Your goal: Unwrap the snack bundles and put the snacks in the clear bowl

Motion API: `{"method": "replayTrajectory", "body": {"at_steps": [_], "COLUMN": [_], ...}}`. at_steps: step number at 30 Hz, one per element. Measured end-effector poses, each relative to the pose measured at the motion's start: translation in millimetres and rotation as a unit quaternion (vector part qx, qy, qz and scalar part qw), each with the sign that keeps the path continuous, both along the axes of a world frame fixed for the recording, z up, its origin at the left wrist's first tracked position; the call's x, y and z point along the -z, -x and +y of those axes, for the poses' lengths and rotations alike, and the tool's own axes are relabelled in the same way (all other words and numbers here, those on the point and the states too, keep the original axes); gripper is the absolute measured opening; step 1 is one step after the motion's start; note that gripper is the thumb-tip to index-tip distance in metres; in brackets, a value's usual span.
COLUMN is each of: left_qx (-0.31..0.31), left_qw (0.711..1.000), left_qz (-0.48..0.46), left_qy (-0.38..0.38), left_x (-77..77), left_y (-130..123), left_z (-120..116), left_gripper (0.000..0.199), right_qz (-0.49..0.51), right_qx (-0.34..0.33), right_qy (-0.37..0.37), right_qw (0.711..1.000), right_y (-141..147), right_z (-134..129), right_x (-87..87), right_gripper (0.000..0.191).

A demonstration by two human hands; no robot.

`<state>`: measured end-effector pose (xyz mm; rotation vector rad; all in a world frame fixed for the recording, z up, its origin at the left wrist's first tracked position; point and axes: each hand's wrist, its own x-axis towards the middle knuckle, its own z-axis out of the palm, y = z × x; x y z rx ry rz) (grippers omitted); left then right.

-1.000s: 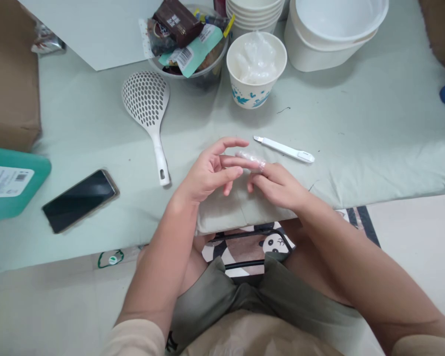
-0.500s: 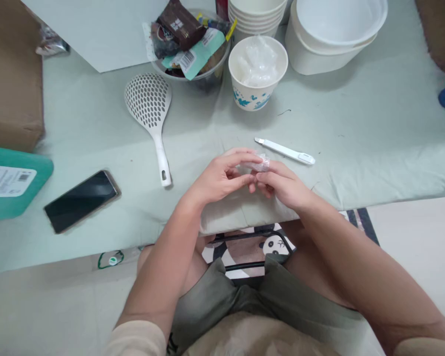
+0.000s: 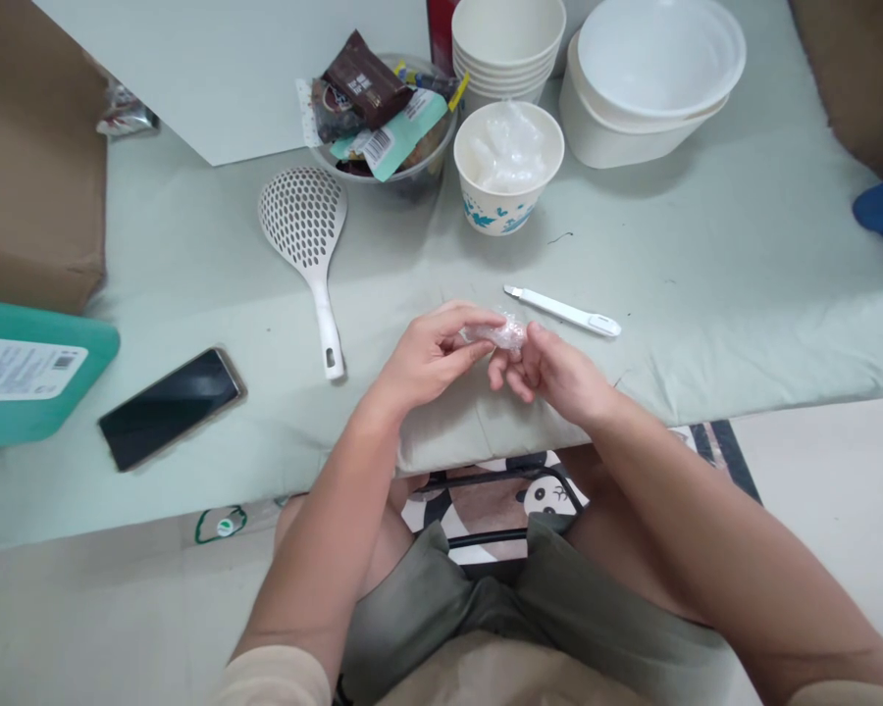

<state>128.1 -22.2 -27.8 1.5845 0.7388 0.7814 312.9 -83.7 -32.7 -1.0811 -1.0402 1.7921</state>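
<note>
A small piece of crumpled clear plastic wrap [image 3: 510,333] is between my two hands over the front part of the table. My left hand [image 3: 434,355] pinches its left side between thumb and fingers. My right hand [image 3: 563,375] has its thumb and curled fingers against the right end, with the other fingers loosely bent below. Whether something sits inside the wrap I cannot tell. Just beyond my right hand lies a white utility knife [image 3: 563,311], its short blade tip toward the left. Farther back, a paper cup [image 3: 498,211] with blue leaf print holds more crumpled clear plastic [image 3: 511,152].
A white slotted skimmer [image 3: 315,250] and a phone [image 3: 172,407] lie to the left, near a green container [image 3: 59,412]. Behind stand a bowl of packaged snacks [image 3: 404,181], stacked paper cups [image 3: 507,64] and white tubs [image 3: 633,127]. Cardboard [image 3: 36,176] is at far left.
My right fingers have drawn back from over the plastic wrap, so more of it shows. My left hand keeps its pinch. The whole view has shifted slightly.
</note>
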Motion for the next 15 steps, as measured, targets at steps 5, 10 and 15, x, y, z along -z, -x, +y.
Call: {"method": "replayTrajectory", "body": {"at_steps": [5,10,15], "left_qx": [-0.06,-0.073,-0.043], "left_qw": [0.996,0.99,0.991], "left_qz": [0.045,0.078,0.076], "left_qy": [0.056,0.097,0.103], "left_x": [-2.8,-3.9,-5.9], "left_y": [4.5,4.7,1.2], "left_z": [1.9,3.2,3.2], "left_gripper": [0.029,0.048,0.041], "right_qz": [-0.07,-0.169,-0.225], "right_qx": [0.118,0.18,0.153], "right_qy": [-0.038,-0.133,-0.144], "right_qw": [0.99,0.96,0.951], "right_y": [-3.7,-1.1,4.7], "right_z": [2.0,1.0,2.9], "right_x": [-2.4,-0.5,-2.0], "right_gripper": [0.051,0.048,0.035]}}
